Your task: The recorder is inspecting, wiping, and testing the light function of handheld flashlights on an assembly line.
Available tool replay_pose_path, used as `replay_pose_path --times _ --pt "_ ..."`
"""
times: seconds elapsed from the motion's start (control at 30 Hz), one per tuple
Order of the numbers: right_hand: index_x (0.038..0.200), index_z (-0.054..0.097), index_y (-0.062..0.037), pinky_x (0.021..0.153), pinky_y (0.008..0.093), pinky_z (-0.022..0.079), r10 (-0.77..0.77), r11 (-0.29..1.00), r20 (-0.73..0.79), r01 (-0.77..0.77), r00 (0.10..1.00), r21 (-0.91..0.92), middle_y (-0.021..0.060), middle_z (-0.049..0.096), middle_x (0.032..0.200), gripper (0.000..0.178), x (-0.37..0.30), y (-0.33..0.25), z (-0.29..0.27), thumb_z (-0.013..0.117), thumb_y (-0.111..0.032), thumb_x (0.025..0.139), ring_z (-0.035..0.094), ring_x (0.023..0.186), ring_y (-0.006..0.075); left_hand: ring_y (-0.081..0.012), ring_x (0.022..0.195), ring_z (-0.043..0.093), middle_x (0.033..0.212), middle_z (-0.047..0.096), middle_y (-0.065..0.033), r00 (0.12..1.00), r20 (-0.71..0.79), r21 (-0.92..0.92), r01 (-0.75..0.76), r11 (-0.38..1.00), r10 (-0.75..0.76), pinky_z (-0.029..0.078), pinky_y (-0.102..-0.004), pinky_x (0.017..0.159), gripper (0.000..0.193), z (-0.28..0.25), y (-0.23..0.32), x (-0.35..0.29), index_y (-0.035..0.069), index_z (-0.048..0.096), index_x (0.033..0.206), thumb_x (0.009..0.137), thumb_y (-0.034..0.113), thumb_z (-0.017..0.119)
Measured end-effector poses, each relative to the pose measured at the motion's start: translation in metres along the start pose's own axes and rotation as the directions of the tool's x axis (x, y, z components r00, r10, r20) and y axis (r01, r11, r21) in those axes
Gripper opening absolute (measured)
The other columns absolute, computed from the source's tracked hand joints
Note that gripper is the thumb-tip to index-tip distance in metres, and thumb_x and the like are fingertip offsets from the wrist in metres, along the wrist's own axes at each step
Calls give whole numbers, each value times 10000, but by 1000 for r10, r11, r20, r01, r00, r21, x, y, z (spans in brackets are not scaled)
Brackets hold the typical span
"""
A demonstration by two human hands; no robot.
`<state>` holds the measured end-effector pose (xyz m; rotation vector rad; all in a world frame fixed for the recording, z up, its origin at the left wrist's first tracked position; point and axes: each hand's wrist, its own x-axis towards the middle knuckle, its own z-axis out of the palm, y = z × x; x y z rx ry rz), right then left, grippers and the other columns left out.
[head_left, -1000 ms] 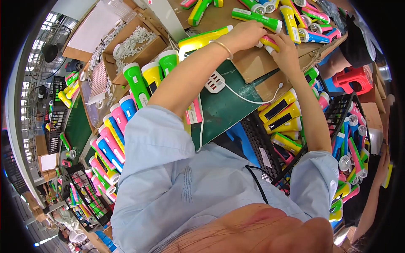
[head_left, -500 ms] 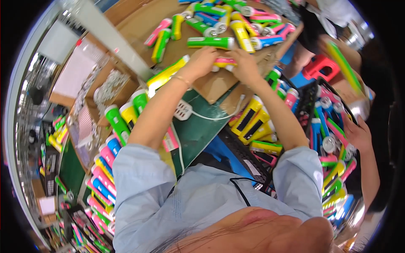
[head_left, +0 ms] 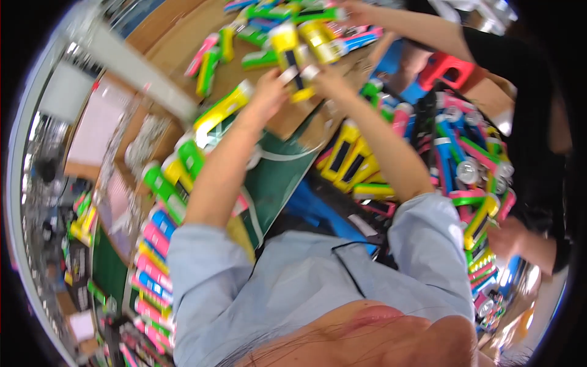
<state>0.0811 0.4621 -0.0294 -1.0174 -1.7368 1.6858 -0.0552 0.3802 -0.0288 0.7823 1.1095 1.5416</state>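
Between my two hands is a yellow flashlight (head_left: pixel 285 41) with a dark panel, blurred by motion, its wide head pointing away from me. My left hand (head_left: pixel 272 95) is closed on its left side and my right hand (head_left: pixel 328 82) on its right. White patches show at the fingertips of both. Just right of its head lies another yellow flashlight (head_left: pixel 319 44). Beyond it, more green, blue and pink flashlights are piled on the brown cardboard (head_left: pixel 174 46). A larger yellow-and-white flashlight (head_left: pixel 223 111) rests beside my left forearm.
Along my left stands a row of flashlights (head_left: pixel 153 244). To the right, a black crate (head_left: pixel 428 131) holds many more, near a red plastic piece (head_left: pixel 445 70). A co-worker's arm (head_left: pixel 416 27) reaches over the pile; another hand (head_left: pixel 510 237) is by the crate. A white cable crosses the green mat (head_left: pixel 269 189).
The pink piece between my hands is gone from view; a yellow flashlight is there now. The co-worker's arm has come in over the pile from the right.
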Motion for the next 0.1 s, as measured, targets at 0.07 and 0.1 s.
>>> replay_pose_path --times 0.07,0.1 --pt "1118 478 20 673 286 519 -315 949 178 308 932 65 96 603 945 336 5 1 13 506 -211 876 614 794 157 -145 878 543 1013 575 -42 997 -31 53 -63 997 65 450 -285 722 372 2 -1 -4 40 517 1133 837 254 589" --pt "1118 478 20 673 286 519 -314 949 155 307 937 65 96 603 945 336 10 5 40 506 -211 876 614 794 157 -145 878 543 1013 575 -42 990 -137 85 -14 996 26 450 -285 722 372 -18 7 -21 40 517 1133 837 254 589"
